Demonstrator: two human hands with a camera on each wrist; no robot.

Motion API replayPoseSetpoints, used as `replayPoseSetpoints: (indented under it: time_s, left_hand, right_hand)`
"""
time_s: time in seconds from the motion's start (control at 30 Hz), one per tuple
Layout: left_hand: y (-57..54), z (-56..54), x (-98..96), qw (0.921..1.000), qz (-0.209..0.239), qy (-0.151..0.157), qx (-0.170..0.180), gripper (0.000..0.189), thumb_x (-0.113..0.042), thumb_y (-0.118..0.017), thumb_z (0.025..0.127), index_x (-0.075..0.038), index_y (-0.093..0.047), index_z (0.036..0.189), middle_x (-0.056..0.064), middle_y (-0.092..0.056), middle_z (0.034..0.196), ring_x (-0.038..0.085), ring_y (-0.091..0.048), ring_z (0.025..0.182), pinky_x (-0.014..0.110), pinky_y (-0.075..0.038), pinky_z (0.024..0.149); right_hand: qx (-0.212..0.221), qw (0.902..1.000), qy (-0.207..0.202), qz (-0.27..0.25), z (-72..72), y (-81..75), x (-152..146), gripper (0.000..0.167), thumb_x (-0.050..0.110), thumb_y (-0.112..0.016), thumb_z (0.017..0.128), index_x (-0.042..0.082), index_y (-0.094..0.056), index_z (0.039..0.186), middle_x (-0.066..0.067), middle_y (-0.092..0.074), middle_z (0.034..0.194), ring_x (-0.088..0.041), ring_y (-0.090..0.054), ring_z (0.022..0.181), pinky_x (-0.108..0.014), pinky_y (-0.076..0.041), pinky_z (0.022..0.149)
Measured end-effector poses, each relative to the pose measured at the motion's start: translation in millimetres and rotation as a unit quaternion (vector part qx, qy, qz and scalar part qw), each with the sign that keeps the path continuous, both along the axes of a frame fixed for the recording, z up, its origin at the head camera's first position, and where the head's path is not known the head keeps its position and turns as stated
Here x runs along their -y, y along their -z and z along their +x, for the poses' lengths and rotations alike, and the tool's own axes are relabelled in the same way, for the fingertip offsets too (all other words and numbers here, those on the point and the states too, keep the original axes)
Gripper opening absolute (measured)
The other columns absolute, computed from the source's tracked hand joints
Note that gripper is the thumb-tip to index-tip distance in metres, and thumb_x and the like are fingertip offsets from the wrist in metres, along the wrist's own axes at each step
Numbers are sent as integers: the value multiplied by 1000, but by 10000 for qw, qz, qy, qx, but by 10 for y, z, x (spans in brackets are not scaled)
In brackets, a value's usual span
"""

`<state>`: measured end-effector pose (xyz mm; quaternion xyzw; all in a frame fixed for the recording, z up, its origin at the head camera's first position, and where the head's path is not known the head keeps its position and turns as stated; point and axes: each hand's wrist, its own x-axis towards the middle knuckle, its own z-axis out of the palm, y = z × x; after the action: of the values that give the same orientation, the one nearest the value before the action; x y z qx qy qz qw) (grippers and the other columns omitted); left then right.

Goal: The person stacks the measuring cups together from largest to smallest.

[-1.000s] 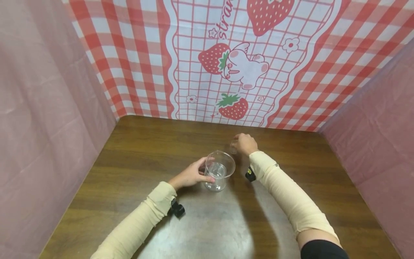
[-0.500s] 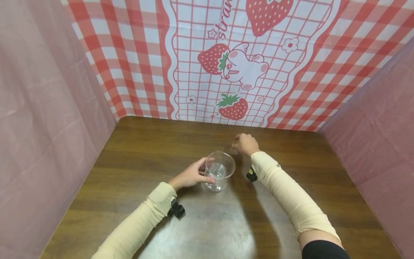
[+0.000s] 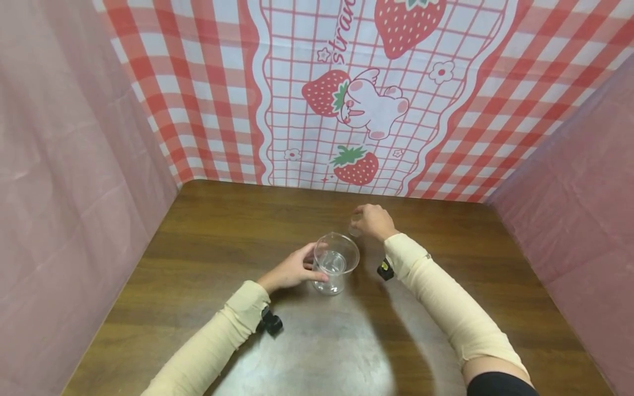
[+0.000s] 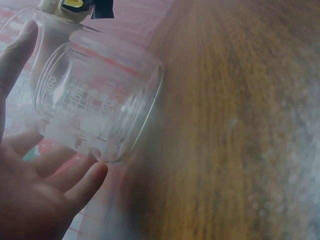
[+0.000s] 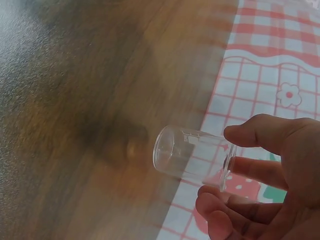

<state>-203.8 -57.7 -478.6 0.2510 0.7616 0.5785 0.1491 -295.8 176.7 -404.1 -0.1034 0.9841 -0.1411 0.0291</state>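
Observation:
A large clear glass beaker (image 3: 342, 281) stands upright on the wooden table, with white volume marks showing in the left wrist view. A second rim inside it (image 4: 50, 75) looks like that of a smaller nested beaker. My left hand (image 3: 292, 268) holds the large beaker from the left, thumb on the near side and fingers round the far side. Just beyond it to the right, my right hand (image 3: 375, 221) pinches a small clear beaker (image 5: 192, 152) by its rim, between thumb and fingers. Its base points down toward the table, and a shadow lies below.
The brown wooden table (image 3: 223, 220) ends at a red-and-white checked strawberry cloth (image 3: 218, 110) behind. Pink curtains hang on the left (image 3: 84, 165) and right (image 3: 569, 220). Both forearms wear beige sleeves with small black cameras.
My right hand has shifted slightly left with the small beaker, closer to the large beaker. The left hand and the large beaker stay in place.

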Motion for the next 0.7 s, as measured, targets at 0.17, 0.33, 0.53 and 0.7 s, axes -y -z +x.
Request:
replayPoseSetpoints:
  time_s: [0.17,0.33,0.53,0.7]
  left_hand:
    - [25,10,0,10000,55,17,39,81,-20,-83,77,-3,-40,144,22,-48,145,38,-51,130,44,-50,106]
    - [22,10,0,10000,64,29,25,81,-20,-83,77,-2,-40,143,22,-49,145,38,-51,130,43,-50,105]
    - [13,-2,9,10000,76,27,-28,81,-22,-83,77,-2,-40,143,22,-49,144,38,-51,130,44,-50,105]
    - [0,-1,13,10000,52,60,-32,80,-23,-82,78,-2,-40,143,23,-50,142,38,-52,129,42,-50,105]
  right_hand:
    - [-34,9999,-96,-4,34,-28,31,45,28,-72,84,8,-65,124,-18,-68,121,-41,-65,108,-52,-55,92]
    - [-117,9995,-278,-70,62,-78,45,44,26,-73,84,7,-66,123,-17,-69,120,-41,-64,108,-53,-54,93]
    - [-257,9986,-454,-70,76,-159,67,43,26,-74,81,8,-68,120,-16,-70,117,-40,-66,104,-52,-56,88]
    - [-364,9977,-564,-95,96,-250,95,40,25,-74,80,10,-70,117,-13,-73,111,-38,-68,100,-51,-56,86]
